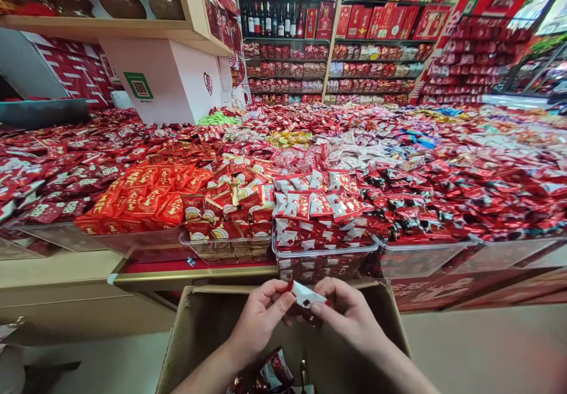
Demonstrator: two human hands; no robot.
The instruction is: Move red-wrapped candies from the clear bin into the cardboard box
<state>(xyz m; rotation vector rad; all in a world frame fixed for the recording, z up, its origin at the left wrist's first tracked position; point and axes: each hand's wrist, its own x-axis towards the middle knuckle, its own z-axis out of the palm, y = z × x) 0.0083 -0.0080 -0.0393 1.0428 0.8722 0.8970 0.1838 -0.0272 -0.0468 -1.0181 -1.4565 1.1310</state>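
Note:
Between my two hands is a small red-and-white candy packet (308,295). My left hand (266,311) pinches its left end between thumb and fingers. On the right end, my right hand (349,311) has its thumb pressed against the wrapper. Both hands are over an open cardboard box (179,323). Down in the box lie a few dark red packets (275,370) and a thin metal tool (303,365), whose kind I cannot make out. Just beyond the box stands a clear bin (325,253) heaped with similar red-and-white packets (319,202).
Neighbouring bins hold orange-red packets (148,196), durian-pictured packets (230,211) and dark red packets (420,205). A drawer edge with gold trim (190,273) juts out left of the box. Behind are a white pillar (155,81) and shelves with bottles (274,20).

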